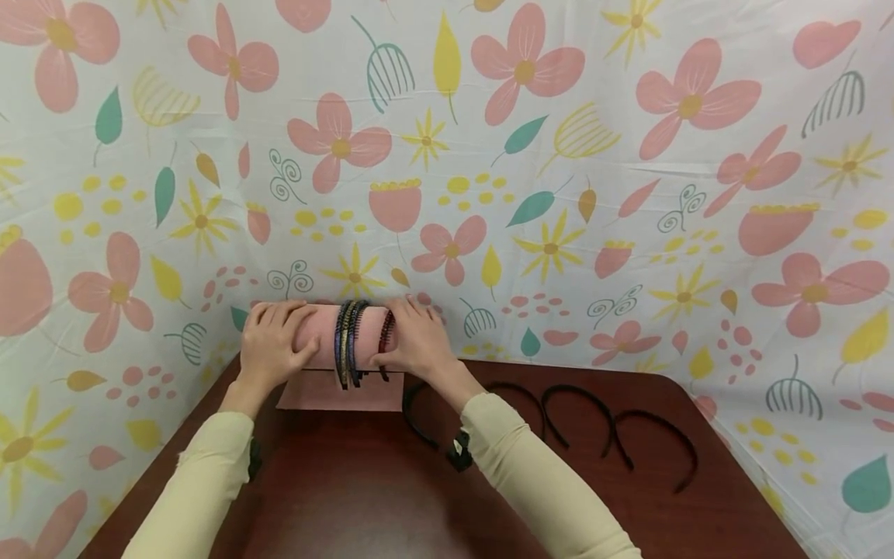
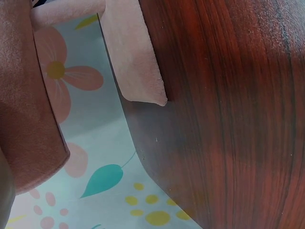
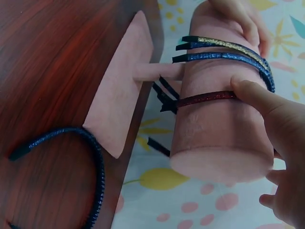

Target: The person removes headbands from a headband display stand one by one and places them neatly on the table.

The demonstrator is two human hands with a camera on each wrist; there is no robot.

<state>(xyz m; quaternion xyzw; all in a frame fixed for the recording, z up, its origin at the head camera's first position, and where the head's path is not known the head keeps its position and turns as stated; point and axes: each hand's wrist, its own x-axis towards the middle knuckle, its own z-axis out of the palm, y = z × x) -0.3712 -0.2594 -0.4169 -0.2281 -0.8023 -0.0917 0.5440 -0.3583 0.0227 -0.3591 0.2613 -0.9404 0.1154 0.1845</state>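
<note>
A pink plush headband stand has a horizontal roll (image 1: 324, 335) on a short post above a flat base (image 1: 377, 396). Over the roll's left end lies my left hand (image 1: 275, 341), fingers across the top and thumb along the front, gripping it. Around the middle sit several glittery blue and gold headbands (image 1: 347, 341), close together. My right hand (image 1: 422, 338) holds a dark red headband (image 3: 207, 98) around the roll near its right end; the thumb presses on the band in the right wrist view. The other fingers go behind the roll, partly hidden.
Several dark headbands (image 1: 578, 390) lie in a row on the brown wooden table (image 1: 349, 481), right of the stand. One blue headband (image 3: 99, 162) lies beside the base. A flower-print cloth (image 1: 447, 233) hangs behind the table's back edge.
</note>
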